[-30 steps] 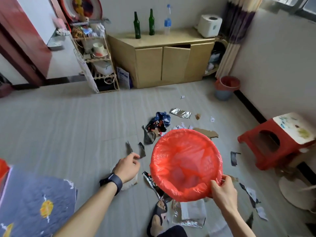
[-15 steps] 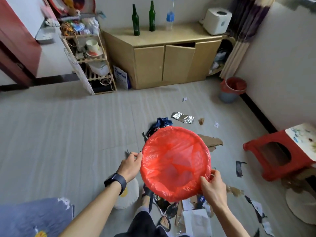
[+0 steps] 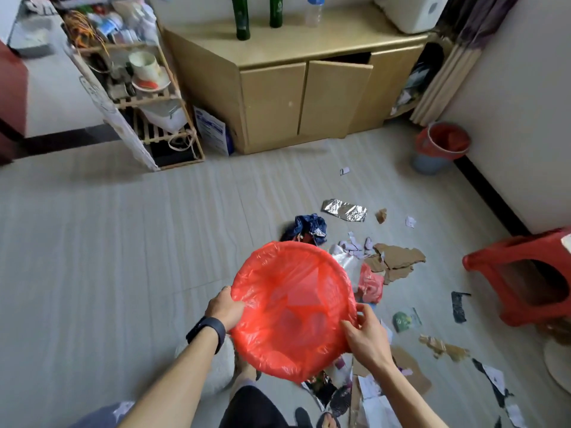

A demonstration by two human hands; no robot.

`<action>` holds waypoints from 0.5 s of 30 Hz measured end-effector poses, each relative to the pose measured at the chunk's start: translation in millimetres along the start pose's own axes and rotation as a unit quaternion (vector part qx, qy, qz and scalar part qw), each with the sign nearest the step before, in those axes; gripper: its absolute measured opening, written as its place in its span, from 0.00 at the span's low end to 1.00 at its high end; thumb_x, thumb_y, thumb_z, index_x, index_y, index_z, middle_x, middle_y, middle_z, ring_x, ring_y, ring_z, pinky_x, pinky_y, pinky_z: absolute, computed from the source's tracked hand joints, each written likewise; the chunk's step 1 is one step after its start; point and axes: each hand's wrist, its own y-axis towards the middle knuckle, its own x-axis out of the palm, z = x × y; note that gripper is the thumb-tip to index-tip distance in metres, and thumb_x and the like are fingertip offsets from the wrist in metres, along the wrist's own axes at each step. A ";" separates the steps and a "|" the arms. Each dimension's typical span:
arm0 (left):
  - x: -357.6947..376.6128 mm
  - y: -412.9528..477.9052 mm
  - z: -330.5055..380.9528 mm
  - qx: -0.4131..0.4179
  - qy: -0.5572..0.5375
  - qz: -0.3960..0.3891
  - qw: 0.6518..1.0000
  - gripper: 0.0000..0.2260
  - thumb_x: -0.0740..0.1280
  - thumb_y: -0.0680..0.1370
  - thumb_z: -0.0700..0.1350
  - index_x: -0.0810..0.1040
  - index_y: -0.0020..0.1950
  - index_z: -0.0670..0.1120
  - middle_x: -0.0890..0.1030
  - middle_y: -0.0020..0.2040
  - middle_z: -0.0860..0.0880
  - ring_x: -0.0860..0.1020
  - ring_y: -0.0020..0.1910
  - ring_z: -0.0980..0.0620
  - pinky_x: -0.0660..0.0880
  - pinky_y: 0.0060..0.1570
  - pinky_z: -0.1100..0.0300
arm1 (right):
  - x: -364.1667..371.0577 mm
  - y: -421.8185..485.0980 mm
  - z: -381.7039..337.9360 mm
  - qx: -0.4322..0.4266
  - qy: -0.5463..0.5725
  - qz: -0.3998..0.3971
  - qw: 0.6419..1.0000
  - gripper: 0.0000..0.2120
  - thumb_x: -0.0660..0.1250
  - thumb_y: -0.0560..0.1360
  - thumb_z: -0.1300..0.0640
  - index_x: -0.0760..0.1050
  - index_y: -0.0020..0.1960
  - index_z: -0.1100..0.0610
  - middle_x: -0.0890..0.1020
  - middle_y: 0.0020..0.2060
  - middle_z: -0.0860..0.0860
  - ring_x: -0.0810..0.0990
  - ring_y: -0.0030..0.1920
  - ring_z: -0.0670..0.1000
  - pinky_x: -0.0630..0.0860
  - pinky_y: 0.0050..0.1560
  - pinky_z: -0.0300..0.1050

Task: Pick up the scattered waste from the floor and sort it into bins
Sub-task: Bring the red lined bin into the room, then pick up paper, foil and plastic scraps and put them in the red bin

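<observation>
Over the littered floor (image 3: 92, 273), the left grip (image 3: 224, 308) and right grip (image 3: 367, 338) each clamp the red-lined bin (image 3: 293, 304) by its rim.

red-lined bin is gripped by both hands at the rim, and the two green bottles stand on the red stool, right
Not quite. In the head view the two green bottles stand on the wooden cabinet, not on the red stool. The rest holds: the left hand and the right hand both grip the red-lined bin at its rim.
</observation>
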 end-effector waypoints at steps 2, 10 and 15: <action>-18.7 41.5 -8.2 -0.024 0.004 -0.007 1.000 0.14 0.65 0.68 0.59 0.76 0.48 0.53 0.82 0.45 0.50 0.81 0.43 0.45 0.82 0.46 0.51 | 30.4 24.6 -18.0 0.001 0.001 -0.006 1.000 0.11 0.68 0.76 0.52 0.73 0.58 0.47 0.85 0.49 0.47 0.85 0.42 0.47 0.83 0.46 0.55; -63.7 216.8 -21.3 -0.104 -0.020 0.066 0.992 0.13 0.65 0.72 0.45 0.74 0.57 0.50 0.81 0.50 0.43 0.80 0.45 0.39 0.80 0.51 0.48 | 156.9 157.6 -78.2 -0.019 -0.039 -0.011 0.999 0.23 0.65 0.78 0.40 0.71 0.68 0.50 0.80 0.63 0.46 0.82 0.54 0.46 0.79 0.56 0.48; -30.9 337.6 -48.3 -0.142 -0.054 0.117 0.981 0.29 0.64 0.69 0.42 0.69 0.71 0.50 0.80 0.57 0.39 0.80 0.51 0.35 0.80 0.53 0.43 | 223.8 243.5 -33.5 0.006 -0.114 -0.038 0.993 0.24 0.64 0.79 0.43 0.69 0.70 0.54 0.77 0.67 0.50 0.80 0.60 0.50 0.77 0.59 0.48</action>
